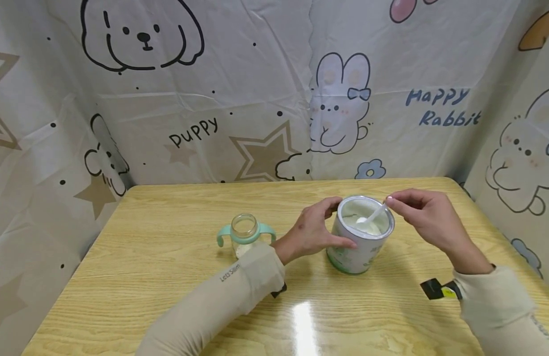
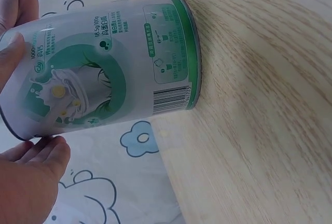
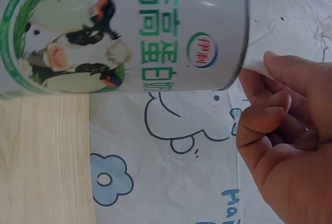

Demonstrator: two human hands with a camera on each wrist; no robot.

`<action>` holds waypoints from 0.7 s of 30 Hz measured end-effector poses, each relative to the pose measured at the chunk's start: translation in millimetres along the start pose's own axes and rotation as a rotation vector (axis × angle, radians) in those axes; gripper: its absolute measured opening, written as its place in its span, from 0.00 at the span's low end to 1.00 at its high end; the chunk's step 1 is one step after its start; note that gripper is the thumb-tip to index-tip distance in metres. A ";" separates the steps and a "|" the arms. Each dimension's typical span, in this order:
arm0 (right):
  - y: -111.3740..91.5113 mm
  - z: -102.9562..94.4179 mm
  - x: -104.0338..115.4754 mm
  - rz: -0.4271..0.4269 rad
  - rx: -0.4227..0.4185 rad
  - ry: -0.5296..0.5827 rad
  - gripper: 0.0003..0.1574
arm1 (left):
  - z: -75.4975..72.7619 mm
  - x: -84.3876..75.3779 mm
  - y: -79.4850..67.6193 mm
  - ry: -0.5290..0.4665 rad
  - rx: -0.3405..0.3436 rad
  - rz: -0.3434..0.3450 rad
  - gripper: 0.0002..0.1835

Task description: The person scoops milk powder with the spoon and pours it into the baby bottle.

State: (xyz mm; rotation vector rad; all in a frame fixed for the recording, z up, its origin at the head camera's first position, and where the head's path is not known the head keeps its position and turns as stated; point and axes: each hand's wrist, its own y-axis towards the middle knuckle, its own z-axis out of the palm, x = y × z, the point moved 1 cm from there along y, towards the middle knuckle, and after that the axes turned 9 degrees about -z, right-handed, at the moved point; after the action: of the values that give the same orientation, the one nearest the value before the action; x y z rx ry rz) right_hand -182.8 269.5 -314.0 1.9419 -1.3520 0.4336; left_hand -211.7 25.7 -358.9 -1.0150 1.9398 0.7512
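A white and green milk powder can (image 1: 356, 252) stands without a lid on the table, pale powder inside. My left hand (image 1: 312, 230) grips its left side, thumb on the front and fingers round the back; the left wrist view shows the can (image 2: 83, 73) between thumb and fingers. With thumb and forefinger, my right hand (image 1: 428, 217) pinches the handle of a white scoop (image 1: 376, 213), whose bowl is down in the can. In the right wrist view the right hand (image 3: 290, 125) has its other fingers curled beside the can's rim.
Left of the can, partly behind my left sleeve, stands a lidless baby bottle (image 1: 245, 225) with mint-green handles and some powder at its bottom. Cartoon-printed cloth (image 1: 256, 99) hangs behind and along both sides of the wooden table (image 1: 167, 222).
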 end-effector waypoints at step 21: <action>-0.2 6.8 10.2 0.015 0.179 0.005 0.19 | 1.4 1.1 -0.8 -0.056 -0.007 0.016 0.46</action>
State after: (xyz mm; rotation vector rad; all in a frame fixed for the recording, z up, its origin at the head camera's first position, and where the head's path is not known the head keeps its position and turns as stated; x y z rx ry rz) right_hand -179.4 257.8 -312.3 2.0743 -1.3649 0.5834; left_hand -210.9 26.0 -360.6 -0.9736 1.9008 0.7882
